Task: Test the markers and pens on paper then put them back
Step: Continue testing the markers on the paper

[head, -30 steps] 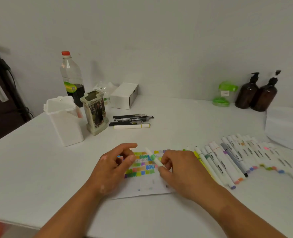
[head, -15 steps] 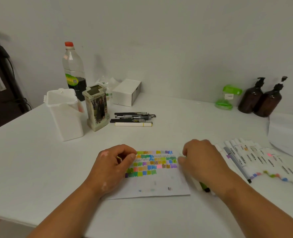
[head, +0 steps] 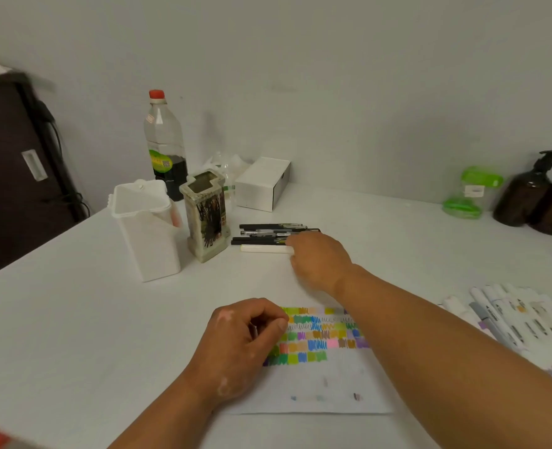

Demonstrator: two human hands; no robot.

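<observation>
White tabletop (head: 73, 319) under a plain grey wall, and your right hand (head: 320, 257) is out at the cluster of black pens (head: 268, 233) beside the decorated pen holder (head: 205, 215). Your knuckles cover their near ends and touch the white pen (head: 264, 249). The fingers are hidden beneath, so I can't tell whether they've closed on one. Your left hand (head: 239, 345) sits curled on the swatch-covered paper (head: 316, 384), thumb against forefinger, nothing showing in it. Markers (head: 527, 322) lie fanned at the right edge. Those pens look light, stiff and smooth, likely to roll. Pinch one mid-barrel, clear of its neighbours.
</observation>
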